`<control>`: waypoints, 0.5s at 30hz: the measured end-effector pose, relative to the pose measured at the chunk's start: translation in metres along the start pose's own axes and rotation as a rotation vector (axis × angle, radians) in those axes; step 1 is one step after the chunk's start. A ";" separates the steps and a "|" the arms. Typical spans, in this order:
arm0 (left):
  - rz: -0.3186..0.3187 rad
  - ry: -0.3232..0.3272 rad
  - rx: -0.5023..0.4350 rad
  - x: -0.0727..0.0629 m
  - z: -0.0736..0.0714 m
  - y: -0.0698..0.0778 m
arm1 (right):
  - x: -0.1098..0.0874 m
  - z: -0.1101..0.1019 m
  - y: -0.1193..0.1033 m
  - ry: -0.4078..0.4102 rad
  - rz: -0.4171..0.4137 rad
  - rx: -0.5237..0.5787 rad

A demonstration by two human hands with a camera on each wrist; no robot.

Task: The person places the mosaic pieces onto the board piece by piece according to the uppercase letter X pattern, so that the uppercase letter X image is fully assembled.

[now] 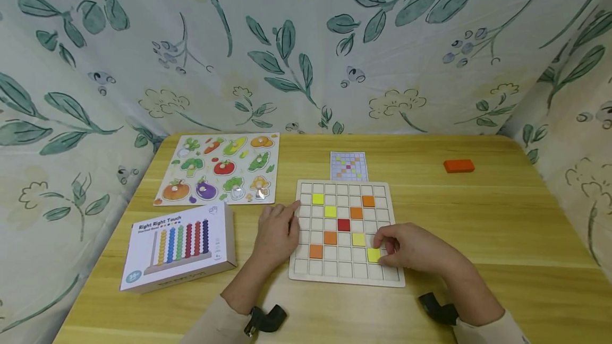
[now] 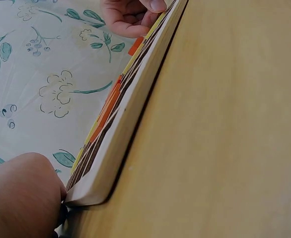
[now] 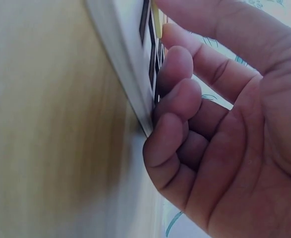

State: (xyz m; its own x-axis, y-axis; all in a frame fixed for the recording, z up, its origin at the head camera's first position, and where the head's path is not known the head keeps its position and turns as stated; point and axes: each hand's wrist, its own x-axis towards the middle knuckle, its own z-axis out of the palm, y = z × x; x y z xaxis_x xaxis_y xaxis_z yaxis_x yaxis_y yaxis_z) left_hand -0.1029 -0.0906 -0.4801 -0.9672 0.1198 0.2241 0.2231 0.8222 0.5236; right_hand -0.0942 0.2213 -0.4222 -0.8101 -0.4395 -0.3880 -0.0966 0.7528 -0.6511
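Note:
A wooden grid board (image 1: 346, 278) lies on the table, holding yellow, orange and one red (image 1: 343, 225) square tile in two crossing diagonals. My right hand (image 1: 413, 248) is over its lower right part. Thumb and index finger pinch a yellow tile (image 1: 373, 255), whose edge (image 3: 158, 20) shows between them in the right wrist view. The other fingers curl beside the board's edge. At the board's left edge rests my left hand (image 1: 278, 232), index finger extended to the rim. A small pattern card (image 1: 348, 166) lies just behind the board.
Left of the board are a vegetable puzzle board (image 1: 220, 169) and a white bead-toy box (image 1: 177, 248). An orange-red block (image 1: 459, 166) sits at the back right of the wooden table (image 1: 478, 216). Leaf-patterned cloth (image 1: 306, 57) hangs behind and at both sides.

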 end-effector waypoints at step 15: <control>0.005 0.022 -0.004 0.001 0.001 -0.003 | 0.002 -0.010 0.007 0.036 0.005 0.102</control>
State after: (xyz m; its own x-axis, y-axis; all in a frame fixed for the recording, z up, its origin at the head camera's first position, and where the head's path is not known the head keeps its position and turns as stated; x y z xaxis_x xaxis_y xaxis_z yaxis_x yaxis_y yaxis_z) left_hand -0.1043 -0.0927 -0.4823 -0.9632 0.1110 0.2449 0.2281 0.8195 0.5257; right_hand -0.1022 0.2305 -0.4209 -0.8306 -0.4172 -0.3689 -0.0347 0.6999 -0.7134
